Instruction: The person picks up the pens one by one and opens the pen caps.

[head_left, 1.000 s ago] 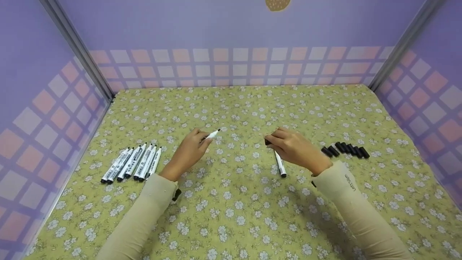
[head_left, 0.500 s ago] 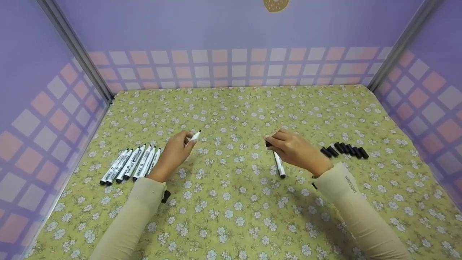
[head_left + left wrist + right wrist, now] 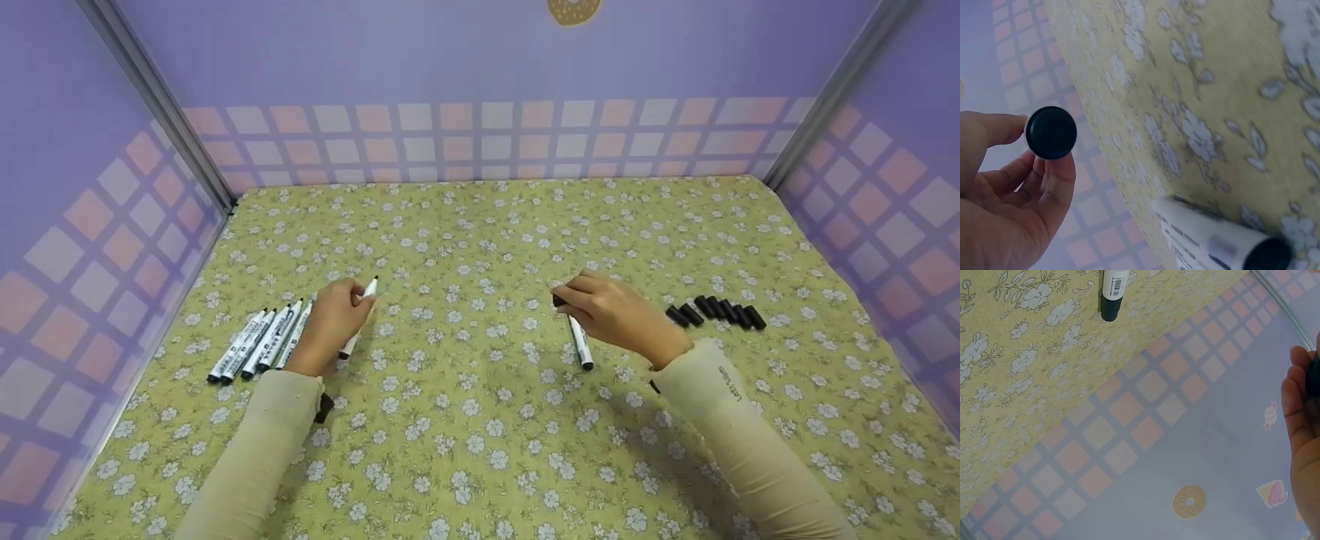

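Note:
My left hand (image 3: 330, 322) pinches a white marker (image 3: 370, 291), uncapped, its dark tip pointing up and away. In the left wrist view the marker's round black end (image 3: 1051, 133) faces the camera, between thumb and fingers. A row of uncapped white markers (image 3: 241, 349) lies beside and partly behind this hand. On the right, my right hand (image 3: 611, 311) holds a small black marker cap (image 3: 558, 301) in its fingertips. Beneath that hand another white marker (image 3: 580, 343) lies on the cloth; its far end is hidden.
Several black caps (image 3: 726, 309) lie in a row to the right of my right hand. A yellow-green flowered cloth (image 3: 465, 420) covers the table. Purple checked walls (image 3: 480, 67) enclose the back and both sides.
My left hand has moved left and slightly toward me with the marker, arriving beside the row of markers. The marker has turned more upright in view. My right hand has barely moved.

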The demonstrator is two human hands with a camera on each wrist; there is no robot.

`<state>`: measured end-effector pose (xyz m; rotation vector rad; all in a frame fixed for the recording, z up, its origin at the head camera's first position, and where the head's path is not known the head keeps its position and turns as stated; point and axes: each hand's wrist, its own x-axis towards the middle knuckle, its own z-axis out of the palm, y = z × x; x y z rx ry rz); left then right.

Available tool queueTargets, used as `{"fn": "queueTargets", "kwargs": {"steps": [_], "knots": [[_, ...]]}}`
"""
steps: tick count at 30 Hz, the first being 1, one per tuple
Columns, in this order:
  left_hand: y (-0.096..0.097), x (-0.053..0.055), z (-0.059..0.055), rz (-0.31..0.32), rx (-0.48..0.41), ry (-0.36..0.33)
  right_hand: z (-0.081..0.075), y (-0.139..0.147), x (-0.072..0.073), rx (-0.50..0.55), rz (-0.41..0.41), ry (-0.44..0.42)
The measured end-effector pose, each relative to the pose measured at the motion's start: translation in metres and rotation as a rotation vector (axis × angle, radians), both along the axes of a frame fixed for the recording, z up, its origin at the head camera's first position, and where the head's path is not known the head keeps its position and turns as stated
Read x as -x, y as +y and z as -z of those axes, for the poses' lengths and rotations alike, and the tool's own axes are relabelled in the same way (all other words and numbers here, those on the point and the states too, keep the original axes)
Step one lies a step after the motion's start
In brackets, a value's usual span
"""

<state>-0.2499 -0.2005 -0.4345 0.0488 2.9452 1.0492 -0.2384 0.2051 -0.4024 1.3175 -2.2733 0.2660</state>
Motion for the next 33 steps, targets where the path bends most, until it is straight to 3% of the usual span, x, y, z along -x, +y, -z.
{"fn": "queueTargets", "kwargs": {"steps": [7,14,21,33], "knots": [[-0.016,-0.001,0.003,-0.047,0.006,-0.083,0.000,-0.001,0.000,0.006,-0.008,0.000],[-0.027,-0.002,0.006,-0.048,-0.001,-0.136,0.000,-0.001,0.000,-0.004,-0.007,-0.016],[-0.033,-0.003,0.010,-0.050,-0.014,-0.151,-0.001,-0.002,0.000,-0.009,-0.011,-0.015],[-0.036,-0.004,0.013,-0.058,0.067,-0.142,0.000,-0.001,-0.001,-0.023,0.001,-0.035]]}}
